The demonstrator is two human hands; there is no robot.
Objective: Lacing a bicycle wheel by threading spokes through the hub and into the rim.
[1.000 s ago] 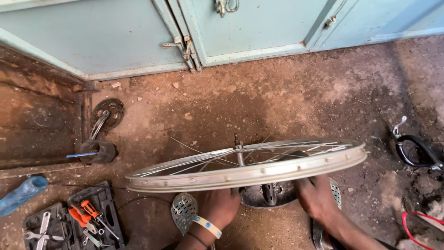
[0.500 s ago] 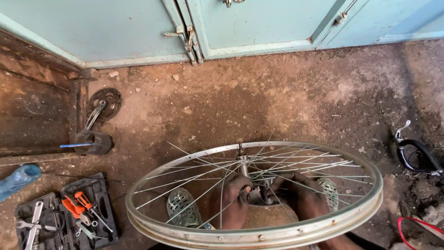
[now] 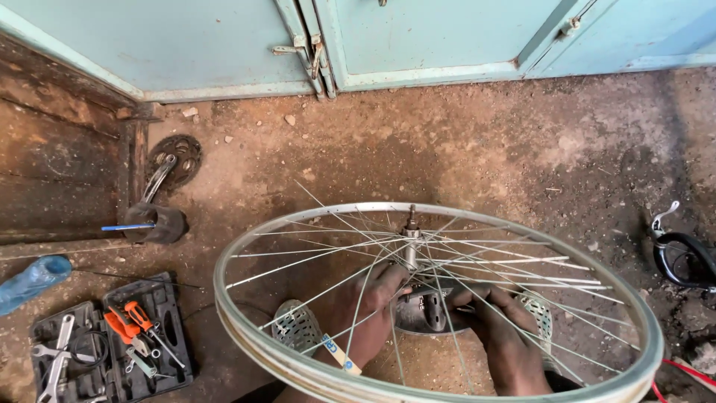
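- Blue doors [image 3: 447,37] run along the top, from 10 to 2 o'clock, above the dirt floor [image 3: 462,149].
- A bicycle wheel [image 3: 246,328], bare silver rim with thin spokes and no tyre, fills the lower middle, from 4 to 7 o'clock, tilted toward the camera.
- A dark tool case [image 3: 160,298] lies open at 8 o'clock, holding wrenches and orange-handled screwdrivers [image 3: 130,317].
- A chainring with crank arm [image 3: 173,158] lies at 10 o'clock, beside a wooden step.
- The left hand [image 3: 365,313] reaches through the spokes, fingers curled around the wheel's axle [image 3: 410,239] below the hub, gripping it; a band sits on the wrist.
- The right hand [image 3: 507,336] sits just right of it behind the spokes, fingers bent narrowly onto a round metal part [image 3: 421,313] under the hub; whether it grips is unclear.
- A blue bottle [image 3: 33,280] lies at 9 o'clock.
- A black brake lever [image 3: 682,254] lies at 3 o'clock.
- Perforated sandals [image 3: 298,328] show under the wheel.
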